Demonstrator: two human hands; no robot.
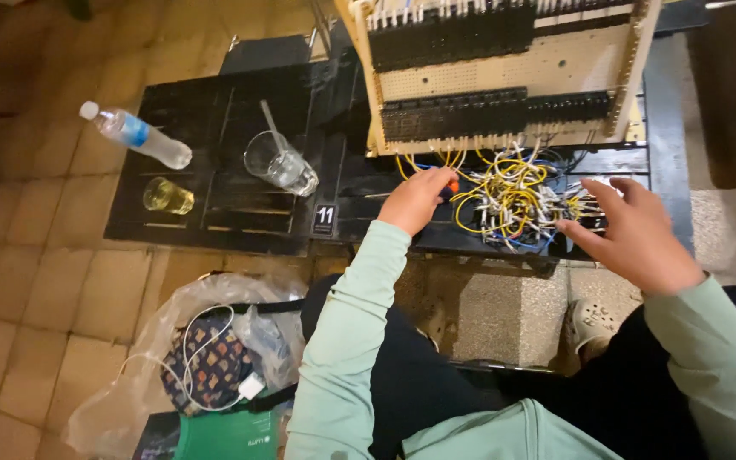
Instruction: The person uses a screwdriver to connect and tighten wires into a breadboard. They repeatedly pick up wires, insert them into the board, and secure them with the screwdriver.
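My left hand is closed around a small orange-handled tool, its tip at the left side of a tangle of yellow, blue and white wires. On the right side of that bundle my right hand rests with fingers spread, fingertips touching the wires. The wires run up into a tilted beige perforated board carrying rows of black terminal blocks. Everything sits on a low black table.
On the table's left lie a plastic water bottle, a short glass of yellowish liquid and a clear glass with a straw. A plastic bag with a patterned pouch and white cable lies on the tiled floor by my left knee.
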